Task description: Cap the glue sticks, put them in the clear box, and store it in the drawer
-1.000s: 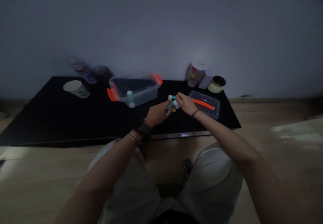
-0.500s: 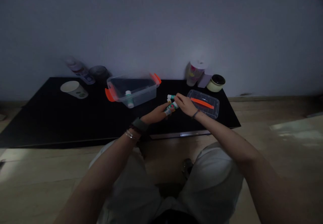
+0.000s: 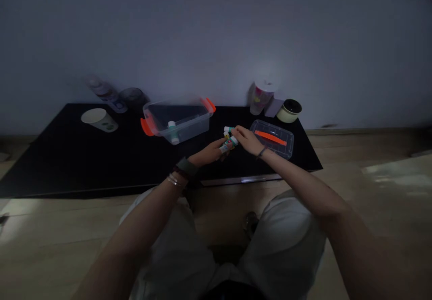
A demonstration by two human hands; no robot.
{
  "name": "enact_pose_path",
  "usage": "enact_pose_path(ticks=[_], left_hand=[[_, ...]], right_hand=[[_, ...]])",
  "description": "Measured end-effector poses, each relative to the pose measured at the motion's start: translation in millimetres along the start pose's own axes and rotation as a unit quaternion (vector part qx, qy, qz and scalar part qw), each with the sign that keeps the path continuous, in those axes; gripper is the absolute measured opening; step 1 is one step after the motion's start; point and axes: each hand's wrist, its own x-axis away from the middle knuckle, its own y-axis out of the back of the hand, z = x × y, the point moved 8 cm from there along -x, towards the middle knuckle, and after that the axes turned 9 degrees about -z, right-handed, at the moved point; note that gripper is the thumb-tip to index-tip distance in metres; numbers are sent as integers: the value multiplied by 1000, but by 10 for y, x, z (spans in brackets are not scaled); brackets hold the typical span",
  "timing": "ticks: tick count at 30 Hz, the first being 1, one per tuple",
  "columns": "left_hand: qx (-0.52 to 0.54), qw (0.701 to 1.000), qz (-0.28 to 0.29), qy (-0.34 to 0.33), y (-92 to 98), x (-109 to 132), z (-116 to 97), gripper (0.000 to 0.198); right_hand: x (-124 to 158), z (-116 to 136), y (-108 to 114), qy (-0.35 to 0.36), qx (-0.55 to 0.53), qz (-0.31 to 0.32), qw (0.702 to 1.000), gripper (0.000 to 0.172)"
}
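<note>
My left hand (image 3: 211, 152) is closed around a white-and-green glue stick (image 3: 229, 144), which points up and to the right. Against its upper end are the curled fingers of my right hand (image 3: 248, 140). A second white-and-green stick (image 3: 228, 129) juts out to the left from under my right fingers, and a small white and yellow piece shows between the two. Whether my right fingers grip that second stick is partly hidden. Another glue stick (image 3: 173, 132) leans inside the clear plastic box (image 3: 192, 130) with orange latches, to the left of my hands.
Right of my hands lies a clear lid (image 3: 289, 144) with an orange handle (image 3: 270, 137). Behind it stand a plastic cup (image 3: 259, 98), a small purple box (image 3: 273, 107) and a cream pot (image 3: 288, 112). A paper cup (image 3: 107, 123) and a spray bottle (image 3: 110, 96) are at left on the black table (image 3: 84, 165).
My hands stay in nearly the same place. The fingers of my right hand have shifted slightly against the glue stick, and the left-hand stick has turned a little.
</note>
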Motion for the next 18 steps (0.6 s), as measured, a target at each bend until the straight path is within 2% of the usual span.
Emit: enact_pose_path(ticks=[2, 4, 7, 10, 12, 14, 16, 18], left_hand=[[51, 999, 9, -10, -16, 0, -20, 50], [29, 999, -6, -29, -1, 6, -61, 49], [-134, 990, -40, -23, 30, 25, -74, 44], [-345, 936, -66, 19, 83, 59, -55, 44], [-421, 904, -72, 25, 99, 80, -73, 45], [-435, 898, -67, 21, 102, 86, -76, 43], [-408, 910, -67, 17, 130, 74, -42, 40], [-358, 929, -89, 4, 211, 38, 6, 34]], right_hand=[[12, 88, 33, 36, 3, -4, 999, 35], [0, 136, 66, 45, 40, -12, 998, 33], [-46, 105, 69, 12, 105, -6, 994, 29], [-78, -20, 11, -39, 129, 14, 991, 29], [-82, -115, -38, -64, 111, 19, 992, 30], [-76, -185, -78, -71, 77, 16, 994, 33], [-63, -239, -97, -71, 44, 9, 996, 38], [-49, -289, -98, -73, 16, 5, 997, 42]])
